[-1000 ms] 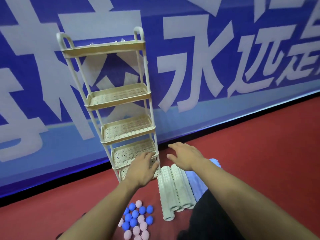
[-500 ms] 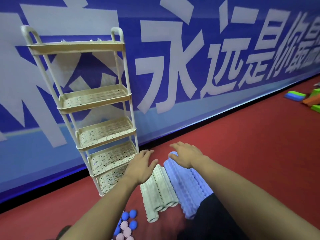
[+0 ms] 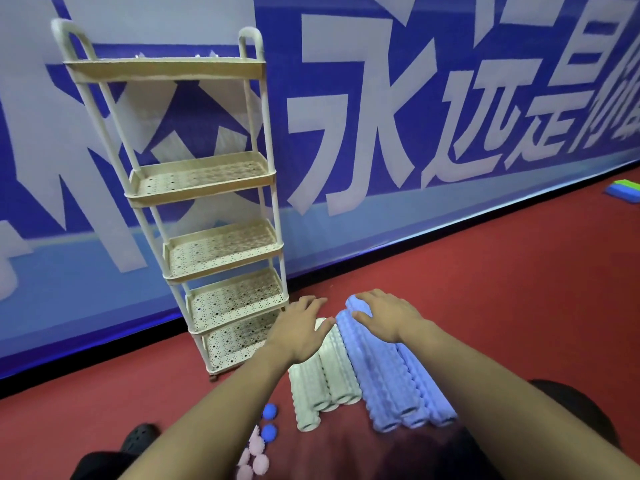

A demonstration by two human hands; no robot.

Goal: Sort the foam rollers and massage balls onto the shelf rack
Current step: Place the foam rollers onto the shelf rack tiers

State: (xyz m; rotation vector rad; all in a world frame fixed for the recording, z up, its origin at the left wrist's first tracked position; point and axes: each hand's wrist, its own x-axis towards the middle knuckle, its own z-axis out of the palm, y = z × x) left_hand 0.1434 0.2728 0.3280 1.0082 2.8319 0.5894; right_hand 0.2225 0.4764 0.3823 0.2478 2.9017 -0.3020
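A cream shelf rack with several perforated tiers stands on the red floor against the blue banner. Right of its base lie pale green foam rollers and blue foam rollers, side by side. My left hand hovers with spread fingers over the far ends of the green rollers. My right hand is flat over the far end of the blue rollers; contact is unclear. Blue massage balls and pink massage balls lie near my left forearm, partly hidden by it.
The blue banner wall runs along the floor edge behind the rack. Blue and green foam blocks lie at the far right. A black shoe sits at lower left and my dark-clothed knees fill the bottom edge.
My view has swung right then back left a little. Both hands have stayed spread over the rollers, the right one now reaching over the blue rollers. The balls are mostly hidden under my left arm.
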